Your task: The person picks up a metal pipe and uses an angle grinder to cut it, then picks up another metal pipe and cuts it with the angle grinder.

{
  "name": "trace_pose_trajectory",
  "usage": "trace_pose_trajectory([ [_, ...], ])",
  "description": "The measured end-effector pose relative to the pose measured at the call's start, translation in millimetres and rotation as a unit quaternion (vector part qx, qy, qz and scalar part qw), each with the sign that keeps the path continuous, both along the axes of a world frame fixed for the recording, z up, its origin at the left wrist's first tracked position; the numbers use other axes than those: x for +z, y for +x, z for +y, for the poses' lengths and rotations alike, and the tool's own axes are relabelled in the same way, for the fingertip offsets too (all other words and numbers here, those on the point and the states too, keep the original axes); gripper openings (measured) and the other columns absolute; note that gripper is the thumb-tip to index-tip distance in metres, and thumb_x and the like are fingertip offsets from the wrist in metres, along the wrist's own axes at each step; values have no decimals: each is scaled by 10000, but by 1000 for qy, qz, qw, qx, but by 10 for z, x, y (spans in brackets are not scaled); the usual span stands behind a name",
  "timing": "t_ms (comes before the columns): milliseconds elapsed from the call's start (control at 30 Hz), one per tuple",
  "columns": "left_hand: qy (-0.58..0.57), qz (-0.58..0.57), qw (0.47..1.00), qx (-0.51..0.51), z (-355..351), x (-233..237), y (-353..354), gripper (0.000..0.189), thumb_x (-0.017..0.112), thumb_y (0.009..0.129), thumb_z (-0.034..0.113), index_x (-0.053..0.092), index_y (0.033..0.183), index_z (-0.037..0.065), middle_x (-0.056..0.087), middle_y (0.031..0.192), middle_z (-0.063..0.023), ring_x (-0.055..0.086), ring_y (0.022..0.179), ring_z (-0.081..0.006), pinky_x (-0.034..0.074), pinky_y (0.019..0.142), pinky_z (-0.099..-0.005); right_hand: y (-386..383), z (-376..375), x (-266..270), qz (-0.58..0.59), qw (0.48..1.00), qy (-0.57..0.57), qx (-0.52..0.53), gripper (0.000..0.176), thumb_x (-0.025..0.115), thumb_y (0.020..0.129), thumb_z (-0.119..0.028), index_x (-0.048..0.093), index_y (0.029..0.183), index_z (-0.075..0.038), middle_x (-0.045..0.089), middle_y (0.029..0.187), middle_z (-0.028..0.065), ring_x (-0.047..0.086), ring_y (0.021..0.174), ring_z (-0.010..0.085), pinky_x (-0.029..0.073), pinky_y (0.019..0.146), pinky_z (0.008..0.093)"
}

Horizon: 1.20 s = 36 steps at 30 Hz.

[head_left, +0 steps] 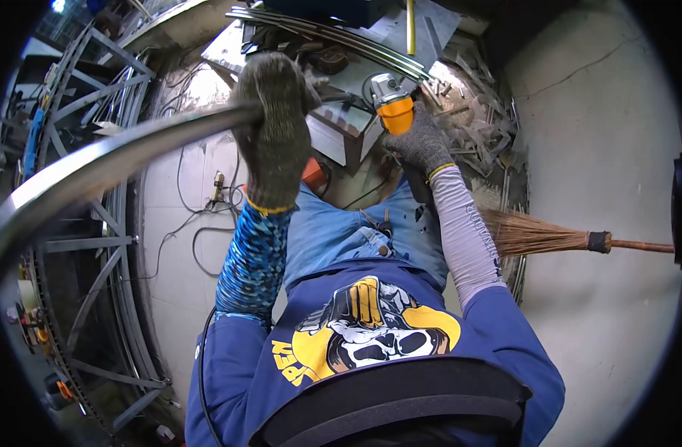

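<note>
The left hand (278, 138), in dark knitted glove, is at 11 o'clock. Its fingers are closed around a metal bar (125, 153), which goes from the glove toward 9 o'clock. The right hand (421, 145), in grey glove, is at 1 o'clock and grips the orange angle grinder (396, 115); its fingers are wrapped on the body, but partly hidden. The silver head of the grinder points to 12 o'clock, away from the person. Beyond it are thin metal strips (348, 41) and a yellow bar (410, 28). A straw broom (538, 233) lies at 3 o'clock, cables (196, 223) at 9 o'clock.
</note>
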<state>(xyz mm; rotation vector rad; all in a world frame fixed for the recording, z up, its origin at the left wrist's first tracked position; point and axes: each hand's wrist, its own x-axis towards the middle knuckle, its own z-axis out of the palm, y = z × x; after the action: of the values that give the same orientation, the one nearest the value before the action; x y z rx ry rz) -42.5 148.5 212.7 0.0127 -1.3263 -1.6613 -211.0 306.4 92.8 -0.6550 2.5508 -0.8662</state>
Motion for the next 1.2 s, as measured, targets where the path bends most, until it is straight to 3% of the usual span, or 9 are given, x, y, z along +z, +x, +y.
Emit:
trace_pose_trajectory([
  [33,33,5,998,-44,-96,62,-104,392,573,1079,392,555,871,60,543,732,-61,549,631,-175,485,587,-349,-33,20,-15,3,1000,-19,-3,822,863,647,-315,508,1337,-44,645,1294,226,646,1195,389,509,1040,468],
  [167,-112,-83,990,-22,-342,317,-542,382,650,1031,424,617,906,65,555,696,-31,541,578,-153,464,564,-326,-181,-72,3,-40,999,8,16,948,864,640,-336,448,1440,-45,636,1329,224,622,1259,373,485,1103,440],
  [433,-35,-99,993,-50,-527,298,-949,327,675,1019,388,641,837,119,545,652,-3,479,520,-125,353,504,-309,-393,-341,-303,-66,996,-41,33,877,890,589,-338,548,1336,-30,695,1193,195,685,1103,341,529,1003,404],
  [700,-11,-60,993,-96,-697,141,-1039,313,635,1038,368,713,1017,66,686,802,-61,614,578,-181,467,512,-343,-349,-375,129,36,987,128,91,914,844,648,-375,474,1398,-5,654,1286,269,651,1211,394,507,1056,433],
  [833,-19,-41,994,-104,-745,65,-1057,337,615,1043,369,727,1080,54,710,831,-69,643,595,-200,497,506,-366,-309,-318,312,-31,988,111,105,988,862,638,-381,457,1442,25,640,1345,261,645,1233,382,513,1057,439],
  [967,-51,-78,994,-57,-706,87,-1015,334,561,1060,331,727,1134,50,715,854,-71,657,614,-205,507,509,-356,-428,-335,2,-67,993,38,95,991,881,608,-350,467,1427,24,662,1298,239,661,1193,364,523,1035,414],
  [1033,45,9,984,-170,-723,53,-1033,338,526,1063,283,719,1194,38,719,878,-83,669,632,-205,512,513,-332,-439,-348,-40,-90,992,5,92,995,892,592,-330,470,1422,21,673,1261,221,667,1162,348,528,1022,404],
  [1133,5,-56,994,-91,-736,43,-1043,387,495,1060,296,703,1246,27,728,936,-97,687,679,-206,516,524,-329,-343,-383,-15,-34,994,77,73,998,878,604,-364,457,1427,12,660,1287,236,656,1196,365,511,1048,423],
  [1200,31,-25,991,-129,-736,54,-1071,391,491,1061,301,703,1242,27,731,945,-101,692,686,-208,535,542,-334,-318,-371,21,14,991,115,72,996,859,623,-400,435,1433,-8,652,1297,272,643,1221,401,497,1065,443],
])
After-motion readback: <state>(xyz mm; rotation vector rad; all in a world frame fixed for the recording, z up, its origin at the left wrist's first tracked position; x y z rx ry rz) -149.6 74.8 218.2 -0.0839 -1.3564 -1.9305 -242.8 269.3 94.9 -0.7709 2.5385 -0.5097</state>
